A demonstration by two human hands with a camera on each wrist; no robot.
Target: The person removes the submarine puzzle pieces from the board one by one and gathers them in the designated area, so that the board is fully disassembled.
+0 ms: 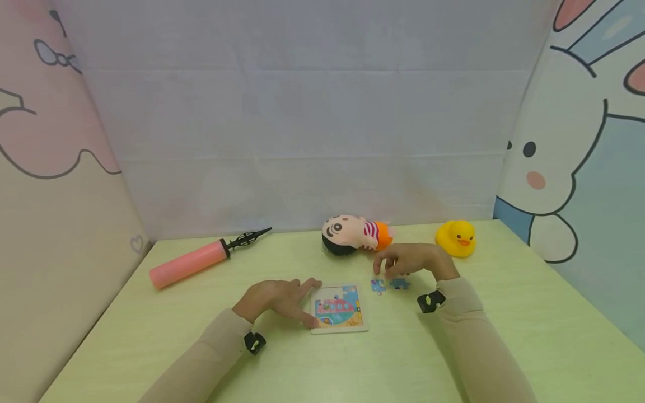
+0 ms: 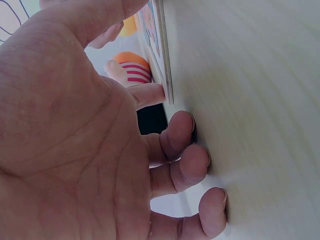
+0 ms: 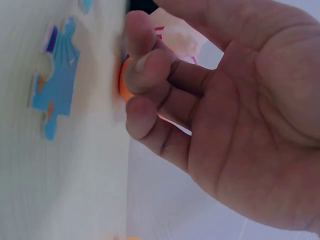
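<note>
A square picture puzzle (image 1: 339,307) with a pale frame and a pink and blue picture lies flat on the table. My left hand (image 1: 283,298) is at its left side, thumb by the near corner and index finger by the far corner. The other left fingers (image 2: 193,161) bend loosely over the tabletop. To the right of the puzzle lie two loose blue jigsaw pieces, one on the left (image 1: 378,286) and one on the right (image 1: 400,284). Just above them hovers my right hand (image 1: 410,258), fingers loosely bent, nothing held. One piece (image 3: 62,75) shows flat below those fingers.
Behind the right hand lies a doll (image 1: 353,234) with a striped top and orange bottoms. A yellow rubber duck (image 1: 456,238) sits at the back right. At the back left is a pink hand pump (image 1: 190,264) with a black nozzle. Walls enclose the table's back and sides.
</note>
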